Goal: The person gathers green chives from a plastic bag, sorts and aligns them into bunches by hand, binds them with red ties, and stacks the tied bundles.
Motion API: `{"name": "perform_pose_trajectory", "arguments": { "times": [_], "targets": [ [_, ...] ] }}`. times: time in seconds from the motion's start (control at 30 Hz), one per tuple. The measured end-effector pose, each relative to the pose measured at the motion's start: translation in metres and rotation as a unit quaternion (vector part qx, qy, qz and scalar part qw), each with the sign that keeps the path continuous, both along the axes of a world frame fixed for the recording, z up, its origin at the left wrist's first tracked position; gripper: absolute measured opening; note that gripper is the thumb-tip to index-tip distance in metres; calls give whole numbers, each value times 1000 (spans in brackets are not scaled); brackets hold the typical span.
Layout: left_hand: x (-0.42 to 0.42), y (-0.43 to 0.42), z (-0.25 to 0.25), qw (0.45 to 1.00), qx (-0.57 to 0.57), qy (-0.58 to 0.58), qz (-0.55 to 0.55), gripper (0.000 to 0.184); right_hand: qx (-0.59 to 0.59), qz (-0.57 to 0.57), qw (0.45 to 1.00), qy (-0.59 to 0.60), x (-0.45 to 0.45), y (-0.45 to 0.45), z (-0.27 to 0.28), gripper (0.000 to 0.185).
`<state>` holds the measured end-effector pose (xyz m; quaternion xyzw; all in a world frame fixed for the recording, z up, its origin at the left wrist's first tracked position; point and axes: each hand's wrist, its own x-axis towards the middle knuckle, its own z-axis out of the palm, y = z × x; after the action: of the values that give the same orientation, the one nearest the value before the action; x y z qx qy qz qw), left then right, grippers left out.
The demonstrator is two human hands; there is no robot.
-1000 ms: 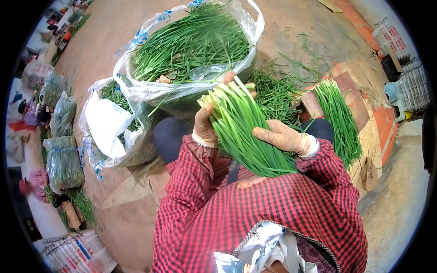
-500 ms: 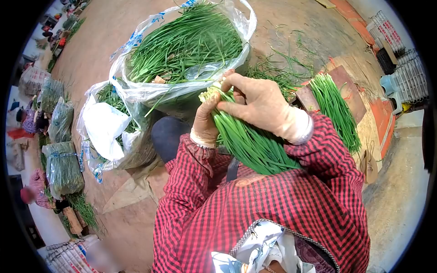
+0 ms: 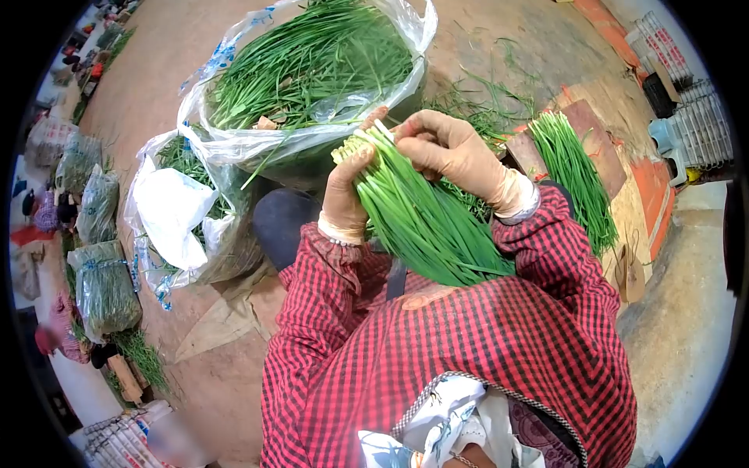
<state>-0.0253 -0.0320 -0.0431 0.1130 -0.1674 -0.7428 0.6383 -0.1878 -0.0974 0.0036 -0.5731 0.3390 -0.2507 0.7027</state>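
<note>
A thick bunch of long green stalks [image 3: 429, 214] with pale cut ends lies slanted above my lap. My left hand [image 3: 347, 187], in a thin glove, is wrapped round the bunch near its pale ends. At the right side of those ends is my right hand [image 3: 460, 156], also gloved, its fingers curled together in a pinch; whatever they hold is too small to make out. Beyond my hands stands an open clear plastic bag [image 3: 269, 144] full of loose green stalks [image 3: 320, 66].
Another bunch [image 3: 573, 179] rests on a board [image 3: 601, 152] at my right. A smaller bag with white plastic [image 3: 172, 210] sits left. Loose stalks litter the floor [image 3: 468, 47]. Packed bags [image 3: 105, 288] and people are at far left, crates [image 3: 702, 125] at far right.
My right hand first left the middle of the bunch for its pale ends, then drew slightly right, its fingers curled. My left hand has kept its hold. The view has shifted slightly.
</note>
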Motion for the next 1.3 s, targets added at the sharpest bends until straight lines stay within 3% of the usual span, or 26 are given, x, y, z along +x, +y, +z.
{"name": "perform_pose_trajectory", "arguments": {
  "times": [0.07,0.1,0.13,0.2,0.27,0.33,0.37,0.47,0.6,0.63,0.73,0.83,0.93,1.0,1.13,1.2,1.3],
  "targets": [
    [-1,-2,1,995,47,-78,44,71,-255,19,964,70,4,6,7,22],
    [0,-4,-3,997,43,-57,30,66,-331,27,927,174,6,9,18,25],
    [0,-6,-5,997,43,-58,28,66,-330,25,927,174,9,9,19,25],
    [-2,-9,-6,998,43,-22,31,61,-410,4,875,256,13,6,18,22],
    [-4,-9,-1,999,45,1,28,59,-357,19,904,235,9,-6,4,19],
    [0,-8,-1,997,63,-30,32,59,-167,13,982,92,6,-12,-4,25],
    [3,-9,-6,998,53,-35,11,61,-93,3,993,65,1,-10,-4,17],
    [6,-8,-9,998,54,-33,27,64,-76,-53,995,-32,0,0,-14,11],
    [4,-11,1,997,36,-63,8,65,-340,-24,935,94,3,8,-6,14],
    [4,-13,0,995,29,-97,2,63,-336,-26,937,97,4,8,-7,14],
    [5,-21,-2,990,90,-97,41,47,-143,0,989,-19,8,-6,-12,26],
    [9,-22,3,986,107,-90,89,41,-118,-9,992,-31,10,-7,-3,33],
    [13,-25,7,988,95,-72,97,40,-342,22,932,117,16,-4,14,42],
    [18,-30,10,988,69,-97,102,38,-441,-39,882,161,28,0,14,39],
    [12,-33,27,986,70,-64,140,32,-404,-71,898,158,42,-5,21,34],
    [22,-34,32,976,36,-132,168,35,-344,-65,937,19,46,-16,17,26],
    [36,-28,49,968,26,-139,210,37,-173,-65,969,-164,35,-14,36,17]
  ]
}}
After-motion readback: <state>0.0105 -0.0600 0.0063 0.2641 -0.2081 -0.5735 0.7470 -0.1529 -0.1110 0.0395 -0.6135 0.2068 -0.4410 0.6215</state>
